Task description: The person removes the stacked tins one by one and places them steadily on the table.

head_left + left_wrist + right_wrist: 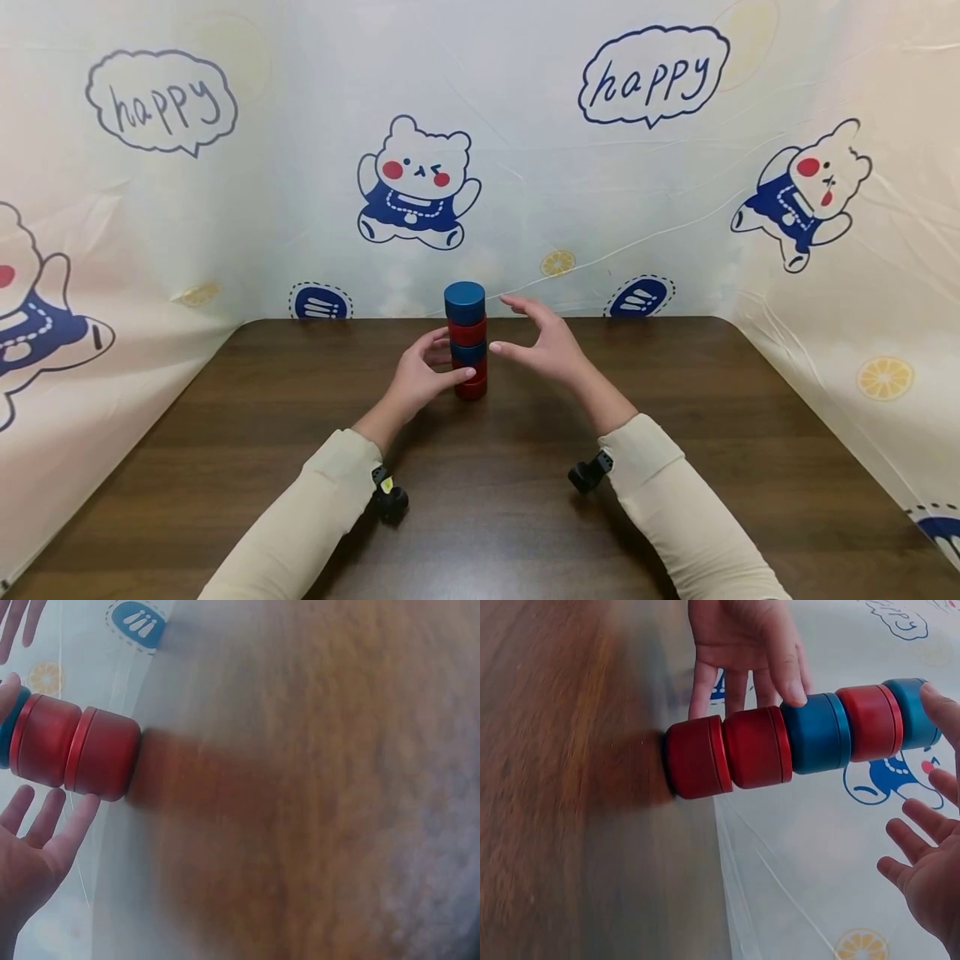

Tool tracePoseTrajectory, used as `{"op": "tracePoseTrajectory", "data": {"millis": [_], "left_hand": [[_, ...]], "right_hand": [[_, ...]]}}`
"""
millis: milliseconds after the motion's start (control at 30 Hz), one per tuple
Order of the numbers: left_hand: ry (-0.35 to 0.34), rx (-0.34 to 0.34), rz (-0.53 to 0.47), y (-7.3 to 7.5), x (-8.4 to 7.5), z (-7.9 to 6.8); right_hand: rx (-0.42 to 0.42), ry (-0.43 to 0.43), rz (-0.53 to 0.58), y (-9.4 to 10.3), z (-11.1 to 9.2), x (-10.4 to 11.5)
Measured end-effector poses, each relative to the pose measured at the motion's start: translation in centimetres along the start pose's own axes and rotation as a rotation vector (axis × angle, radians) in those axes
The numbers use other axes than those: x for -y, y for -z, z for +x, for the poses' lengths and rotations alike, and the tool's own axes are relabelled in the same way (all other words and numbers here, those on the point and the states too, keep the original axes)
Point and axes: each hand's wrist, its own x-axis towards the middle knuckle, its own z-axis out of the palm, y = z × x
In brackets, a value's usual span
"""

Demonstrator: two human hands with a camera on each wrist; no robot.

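Note:
A tower of red and blue cylindrical tins (468, 335) stands upright on the table. From the bottom up come two red tins (757, 750), a blue tin (816, 735), a red one and a blue tin on top (465, 302). On the tower's left side is my left hand (420, 375), thumb in front and fingers behind, with relaxed fingers close against the lower tins; firm contact cannot be told. To the right, my right hand (551, 346) is held apart from the tower beside its upper half, thumb and fingers spread, holding nothing.
The brown wooden table (487, 517) reaches back to a pale printed cloth (525, 183) hanging behind and at both sides. A small black camera is strapped at the left wrist (390, 500) and another at the right wrist (588, 473).

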Motion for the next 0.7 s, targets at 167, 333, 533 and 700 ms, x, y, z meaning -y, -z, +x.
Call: {"op": "tracePoseTrajectory", "data": {"millis": [167,333,533,700], "left_hand": [[-0.013,0.016,0.024,-0.3,0.2,0.1],[-0.031,0.029,0.026,-0.5,0.4,0.4],[-0.037,0.045,0.003,-0.6,-0.2,0.2],[-0.043,0.052,0.007,-0.6,-0.3,0.2]], "right_hand": [[0.003,-0.021,0.032,-0.5,0.6,0.5],[-0.001,-0.037,0.072,-0.9,1.2,1.1],[0.006,-0.032,0.089,-1.2,2.1,1.4],[0.01,-0.025,0.118,-1.4,2.7,1.6]]}}
